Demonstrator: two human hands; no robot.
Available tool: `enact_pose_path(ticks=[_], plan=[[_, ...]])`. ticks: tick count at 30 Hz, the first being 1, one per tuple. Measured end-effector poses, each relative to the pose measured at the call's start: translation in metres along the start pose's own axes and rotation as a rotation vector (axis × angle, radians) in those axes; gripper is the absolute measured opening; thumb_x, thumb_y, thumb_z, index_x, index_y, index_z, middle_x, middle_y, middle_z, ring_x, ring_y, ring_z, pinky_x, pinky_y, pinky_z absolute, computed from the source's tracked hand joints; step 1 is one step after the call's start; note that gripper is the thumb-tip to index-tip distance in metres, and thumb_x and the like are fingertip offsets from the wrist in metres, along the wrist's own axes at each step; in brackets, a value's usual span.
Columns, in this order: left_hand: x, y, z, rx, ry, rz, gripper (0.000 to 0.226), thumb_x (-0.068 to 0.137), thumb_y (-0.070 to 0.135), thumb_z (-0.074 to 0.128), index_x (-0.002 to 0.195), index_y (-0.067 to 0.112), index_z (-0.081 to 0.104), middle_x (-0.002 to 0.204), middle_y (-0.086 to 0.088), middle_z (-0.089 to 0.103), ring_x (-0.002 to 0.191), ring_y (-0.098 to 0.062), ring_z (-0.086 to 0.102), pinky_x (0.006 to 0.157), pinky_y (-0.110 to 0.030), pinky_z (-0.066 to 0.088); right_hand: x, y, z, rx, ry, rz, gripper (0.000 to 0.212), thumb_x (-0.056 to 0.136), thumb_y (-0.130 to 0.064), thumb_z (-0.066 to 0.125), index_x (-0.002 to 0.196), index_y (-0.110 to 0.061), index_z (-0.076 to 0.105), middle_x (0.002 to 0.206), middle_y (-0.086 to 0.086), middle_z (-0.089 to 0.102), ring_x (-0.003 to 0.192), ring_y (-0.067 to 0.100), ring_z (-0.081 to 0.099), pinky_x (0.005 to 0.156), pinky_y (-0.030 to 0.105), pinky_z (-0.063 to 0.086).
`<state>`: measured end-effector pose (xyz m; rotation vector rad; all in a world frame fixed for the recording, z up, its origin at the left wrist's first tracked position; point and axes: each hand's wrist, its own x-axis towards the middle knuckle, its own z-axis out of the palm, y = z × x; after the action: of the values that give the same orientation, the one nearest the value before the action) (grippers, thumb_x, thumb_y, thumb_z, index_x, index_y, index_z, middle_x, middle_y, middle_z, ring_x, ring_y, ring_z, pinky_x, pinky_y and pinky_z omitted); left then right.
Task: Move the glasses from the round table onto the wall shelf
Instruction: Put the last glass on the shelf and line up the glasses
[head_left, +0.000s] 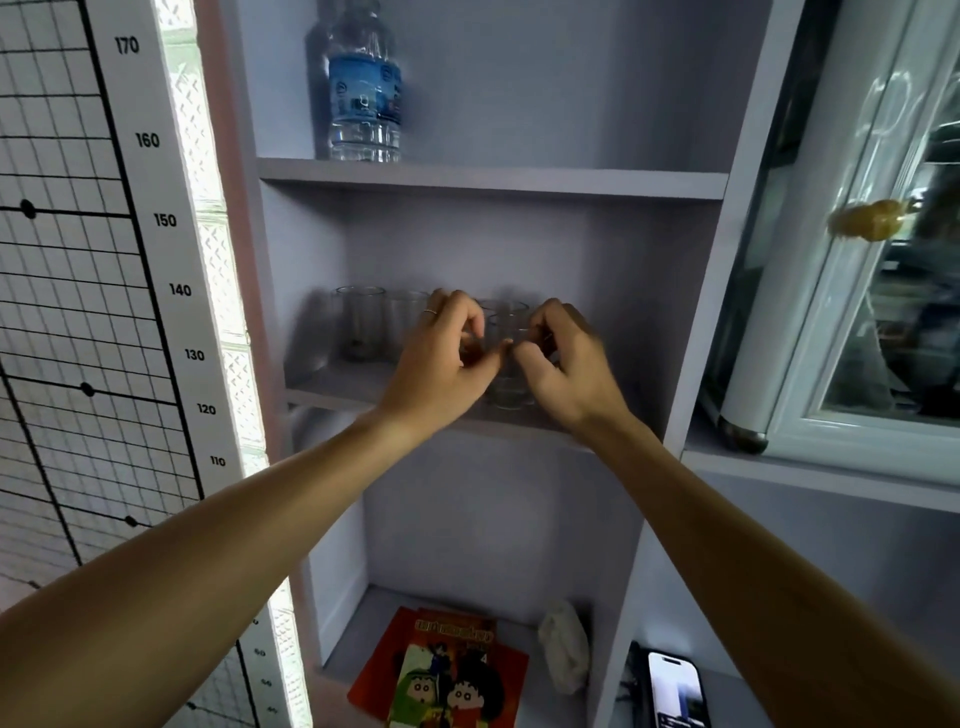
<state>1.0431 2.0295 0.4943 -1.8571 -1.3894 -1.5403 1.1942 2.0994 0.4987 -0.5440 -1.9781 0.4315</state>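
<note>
Front glass (511, 364) is pinched between left hand (447, 358) and right hand (563, 364), fingers curled. Base should be seated flat on shelf (332, 387), clear of glasses (384, 322) behind the grip, before release.

- A pale lilac shelving unit (675, 322) is filling the middle of the view.
- Daylight is glowing through a glass-block strip (218, 291) beside a height chart (130, 218).
- A white glazed cabinet door (810, 332) is standing at right.
</note>
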Motion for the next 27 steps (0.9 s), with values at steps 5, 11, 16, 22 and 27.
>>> enact_pose_path(ticks=[5, 11, 16, 22, 27], plan=[[-0.005, 0.0, 0.021, 0.004, -0.115, -0.074, 0.014, 0.082, 0.014, 0.072, 0.084, 0.014, 0.058, 0.086, 0.001, 0.059, 0.071, -0.014, 0.062, 0.068, -0.034, 0.053, 0.001, -0.001, -0.005, 0.006, 0.109, 0.143, 0.013, 0.086, -0.028, 0.049, 0.077, -0.018, 0.047, 0.084, 0.001, 0.051, 0.068, 0.014, 0.05, 0.058, 0.023, 0.038], [-0.006, 0.0, 0.032, 0.049, -0.249, -0.141, 0.027, 0.08, 0.027, 0.075, 0.105, 0.019, 0.066, 0.105, 0.004, 0.064, 0.091, -0.01, 0.067, 0.082, -0.031, 0.055, 0.006, 0.008, -0.004, -0.05, 0.203, 0.298, 0.015, 0.089, -0.032, 0.054, 0.091, -0.017, 0.055, 0.103, 0.001, 0.05, 0.079, 0.011, 0.054, 0.06, 0.018, 0.036], [-0.005, -0.003, 0.033, 0.093, -0.308, -0.148, 0.04, 0.08, 0.028, 0.071, 0.118, 0.02, 0.064, 0.118, 0.002, 0.062, 0.1, -0.014, 0.067, 0.086, -0.037, 0.056, 0.013, 0.015, -0.003, 0.016, 0.246, 0.35, 0.017, 0.087, -0.031, 0.06, 0.102, -0.022, 0.058, 0.107, 0.002, 0.056, 0.087, 0.015, 0.059, 0.062, 0.017, 0.041], [-0.001, -0.004, 0.032, 0.115, -0.376, -0.158, 0.052, 0.072, 0.032, 0.068, 0.122, 0.019, 0.063, 0.117, -0.003, 0.062, 0.105, -0.021, 0.066, 0.089, -0.039, 0.054, 0.016, 0.018, -0.002, 0.048, 0.267, 0.379, 0.024, 0.084, -0.03, 0.065, 0.106, -0.023, 0.057, 0.104, 0.004, 0.062, 0.084, 0.015, 0.061, 0.06, 0.016, 0.04], [0.007, -0.012, 0.019, 0.149, -0.194, -0.092, 0.035, 0.07, 0.026, 0.066, 0.104, 0.021, 0.07, 0.099, 0.0, 0.066, 0.094, -0.023, 0.065, 0.081, -0.04, 0.054, 0.01, 0.014, -0.003, -0.085, 0.263, 0.282, 0.036, 0.082, -0.027, 0.069, 0.116, -0.023, 0.059, 0.125, 0.005, 0.052, 0.111, 0.024, 0.055, 0.087, 0.024, 0.046]])
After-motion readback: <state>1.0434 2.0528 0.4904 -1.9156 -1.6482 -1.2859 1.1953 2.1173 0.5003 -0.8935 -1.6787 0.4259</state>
